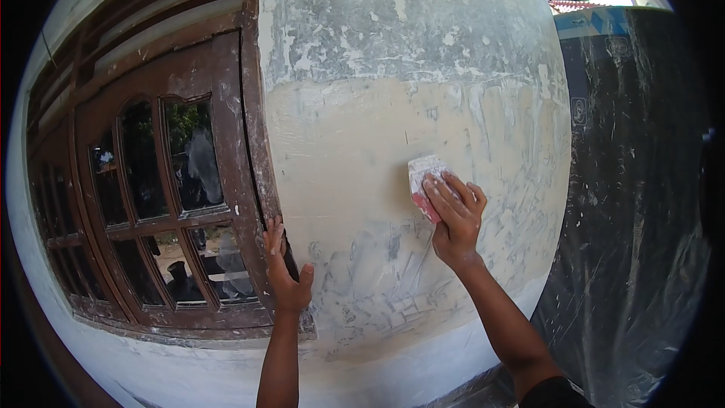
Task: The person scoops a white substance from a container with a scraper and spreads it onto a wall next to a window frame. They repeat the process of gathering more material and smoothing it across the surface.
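My right hand (455, 215) is closed around a white-and-pink hand block (427, 170) caked with white powder or paste; its exact kind is hard to make out. The block is up against the wall (347, 151), around the middle of a cream-coated patch. Grey smears and scrape marks run across the lower and right parts of that patch. My left hand (288, 276) has its fingers stretched upward and its thumb apart, resting at the right edge of the brown wooden window frame (253, 128). Nothing is held in it.
Brown window shutters with glass panes (200, 155) fill the left side. Above the cream patch the wall shows mottled grey plaster (408, 15). A dark plastic sheet (627, 181) hangs along the right. The wall's base is a pale band (423, 366).
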`<state>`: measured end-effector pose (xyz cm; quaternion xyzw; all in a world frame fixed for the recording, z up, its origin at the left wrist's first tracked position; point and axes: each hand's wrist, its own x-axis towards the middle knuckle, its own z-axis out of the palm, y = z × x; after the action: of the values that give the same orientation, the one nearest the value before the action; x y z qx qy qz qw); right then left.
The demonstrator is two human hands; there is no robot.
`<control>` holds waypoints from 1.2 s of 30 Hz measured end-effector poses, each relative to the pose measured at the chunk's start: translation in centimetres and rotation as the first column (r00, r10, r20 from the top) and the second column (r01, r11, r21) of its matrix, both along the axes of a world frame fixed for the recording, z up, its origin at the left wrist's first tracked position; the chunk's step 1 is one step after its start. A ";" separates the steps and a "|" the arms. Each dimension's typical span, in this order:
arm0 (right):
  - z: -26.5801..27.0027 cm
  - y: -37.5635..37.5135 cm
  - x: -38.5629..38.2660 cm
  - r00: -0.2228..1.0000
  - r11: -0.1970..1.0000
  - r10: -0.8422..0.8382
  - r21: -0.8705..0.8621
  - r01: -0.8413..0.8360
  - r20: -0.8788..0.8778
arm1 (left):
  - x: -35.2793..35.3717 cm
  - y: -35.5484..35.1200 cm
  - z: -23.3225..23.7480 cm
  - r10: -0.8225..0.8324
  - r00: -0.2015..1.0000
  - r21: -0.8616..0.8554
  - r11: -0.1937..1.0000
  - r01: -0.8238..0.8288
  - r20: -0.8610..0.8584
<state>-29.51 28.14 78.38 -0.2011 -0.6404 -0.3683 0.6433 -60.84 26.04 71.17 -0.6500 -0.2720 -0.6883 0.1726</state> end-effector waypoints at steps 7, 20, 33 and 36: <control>8.1 4.4 -2.3 0.998 1.000 -0.011 -0.020 0.010 -0.065 | 0.1 -0.2 0.2 -0.056 0.998 -0.015 0.998 0.057 0.018; -13.0 -2.2 -1.0 0.999 0.969 -0.053 -0.242 0.053 0.003 | 0.2 -0.2 0.0 -0.039 0.999 -0.005 0.999 0.039 0.024; 8.5 4.1 -3.3 1.000 0.999 0.000 -0.054 -0.002 -0.024 | 0.1 -0.3 0.2 -0.095 0.995 0.010 0.995 0.095 0.004; -0.6 3.4 -2.7 0.999 0.996 -0.001 -0.093 0.004 0.039 | -0.3 -0.5 0.2 -0.077 0.997 0.003 0.997 0.077 -0.020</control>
<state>-32.23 31.53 77.75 -0.2243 -0.6690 -0.3428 0.6201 -61.16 25.53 71.38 -0.6667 -0.2438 -0.6882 0.1499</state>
